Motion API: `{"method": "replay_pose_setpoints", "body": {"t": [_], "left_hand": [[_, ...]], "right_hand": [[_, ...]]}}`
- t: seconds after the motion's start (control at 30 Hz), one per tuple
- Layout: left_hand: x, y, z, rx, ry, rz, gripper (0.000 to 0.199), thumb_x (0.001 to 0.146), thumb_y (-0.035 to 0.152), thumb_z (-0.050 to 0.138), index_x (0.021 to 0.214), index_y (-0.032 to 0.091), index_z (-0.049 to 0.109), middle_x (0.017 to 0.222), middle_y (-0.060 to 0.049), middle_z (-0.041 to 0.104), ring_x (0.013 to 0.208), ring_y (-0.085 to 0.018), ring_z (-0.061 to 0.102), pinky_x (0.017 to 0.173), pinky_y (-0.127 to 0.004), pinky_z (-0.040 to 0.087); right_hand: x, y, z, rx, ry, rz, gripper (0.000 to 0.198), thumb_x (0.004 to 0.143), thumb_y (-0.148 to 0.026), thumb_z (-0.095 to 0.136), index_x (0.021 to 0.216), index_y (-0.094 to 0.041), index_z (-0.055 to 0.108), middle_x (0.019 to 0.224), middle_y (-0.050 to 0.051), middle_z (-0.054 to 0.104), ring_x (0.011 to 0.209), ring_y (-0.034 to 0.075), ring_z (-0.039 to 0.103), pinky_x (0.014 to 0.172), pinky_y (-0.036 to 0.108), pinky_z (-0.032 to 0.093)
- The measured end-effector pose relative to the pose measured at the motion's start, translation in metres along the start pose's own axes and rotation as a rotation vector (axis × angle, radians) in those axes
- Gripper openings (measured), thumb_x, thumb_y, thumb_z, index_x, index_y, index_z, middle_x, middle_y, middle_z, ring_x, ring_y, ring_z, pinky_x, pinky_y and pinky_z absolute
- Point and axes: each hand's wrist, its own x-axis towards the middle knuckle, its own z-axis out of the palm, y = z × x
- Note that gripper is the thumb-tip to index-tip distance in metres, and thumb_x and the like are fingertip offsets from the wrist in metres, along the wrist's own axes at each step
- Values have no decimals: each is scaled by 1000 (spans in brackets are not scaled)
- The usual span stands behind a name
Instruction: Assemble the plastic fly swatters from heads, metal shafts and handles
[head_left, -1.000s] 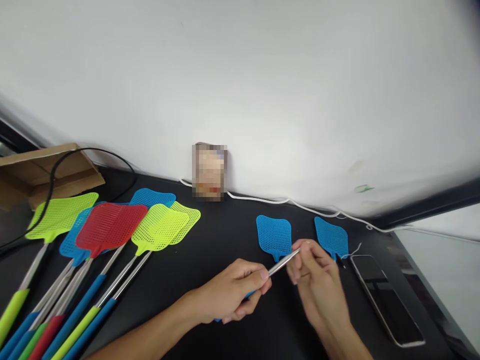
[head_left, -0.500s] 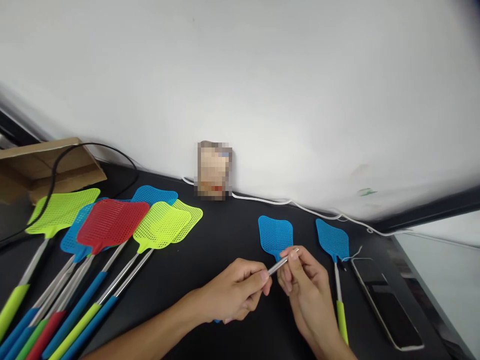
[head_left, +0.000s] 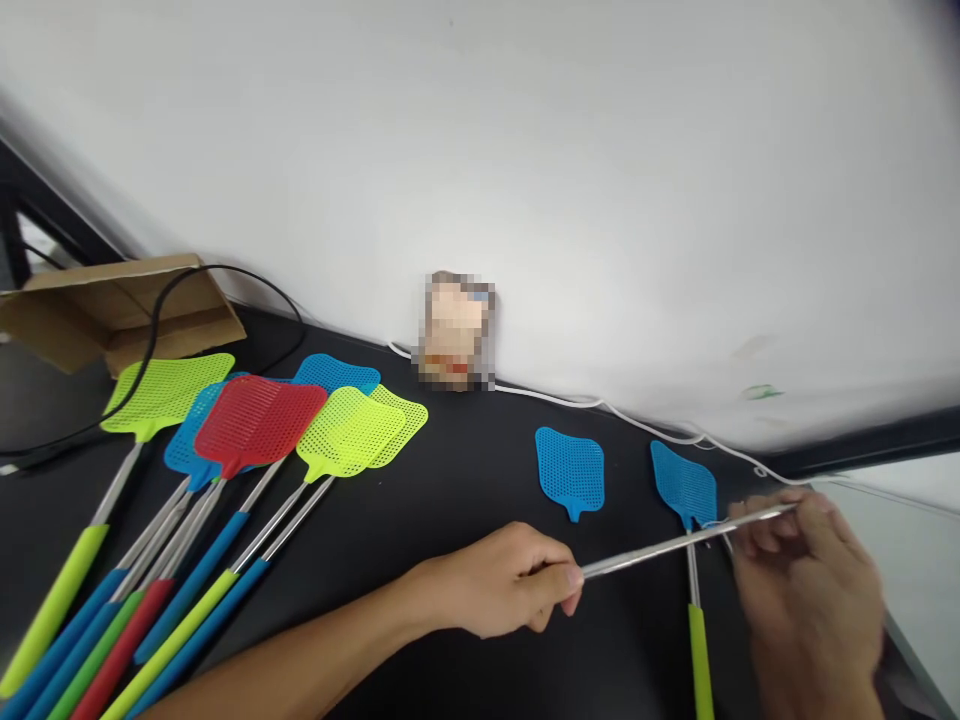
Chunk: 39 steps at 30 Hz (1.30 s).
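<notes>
A thin silver telescopic rod (head_left: 649,552) runs between my two hands, rising slightly to the right. My left hand (head_left: 517,580) is closed around its lower end; whatever lies inside that fist is hidden. At the rod's far end my right hand (head_left: 814,580), a little blurred, pinches the tip between thumb and fingers. Just above the rod, a loose blue fly swatter head (head_left: 571,470) lies on the black table (head_left: 465,490), its short stem pointing toward me. Behind the rod's right half lies a fly swatter with a blue head (head_left: 686,485) and a yellow-green grip (head_left: 700,660).
Several fly swatters with red (head_left: 259,425), blue and yellow-green heads overlap on the left. Behind them are an open cardboard box (head_left: 150,300) and a black cable (head_left: 161,310). A pixelated item (head_left: 456,335) leans on the white wall, along which a white cable (head_left: 555,398) runs.
The rod between my hands has become much longer. My right hand has moved right with its tip, now covering the phone, while my left keeps its hold. The view has shifted slightly.
</notes>
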Motion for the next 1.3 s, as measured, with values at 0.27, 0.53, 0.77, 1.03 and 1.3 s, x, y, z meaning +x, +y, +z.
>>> {"method": "replay_pose_setpoints", "body": {"t": [0.27,0.53,0.77,1.03,1.3], "left_hand": [[-4,-7,3,-210,103,-27,48,99,63,39,91,18,54,53,9,43,35,-5,33,33,-16,26],[-8,-2,4,-223,55,34,41,102,57,36,106,20,53,52,10,47,27,-6,39,29,-14,31],[2,-4,2,-348,182,103,39,102,52,40,107,17,56,50,9,49,27,-5,32,29,-15,23],[7,-9,-5,-483,431,247,30,100,41,49,107,14,59,69,3,60,34,-4,47,39,-18,35],[9,-8,-4,-567,349,217,25,96,32,51,113,14,58,76,0,63,35,-7,53,33,-18,35]], "right_hand": [[-96,30,61,-48,-405,327,25,92,-44,69,92,-19,70,56,-5,44,50,10,36,48,25,28],[-95,43,52,-87,-524,286,23,97,-41,62,96,-19,70,53,-6,45,47,9,39,48,25,32],[-52,34,41,-460,-496,104,32,93,-49,64,98,-19,72,73,3,64,62,17,54,58,31,43],[-46,56,61,-1296,-362,-397,85,68,-72,76,130,-15,58,112,20,64,107,40,57,71,40,44],[-35,50,61,-1300,-545,-115,44,80,-56,69,104,-21,60,88,6,65,83,27,64,67,34,41]]}}
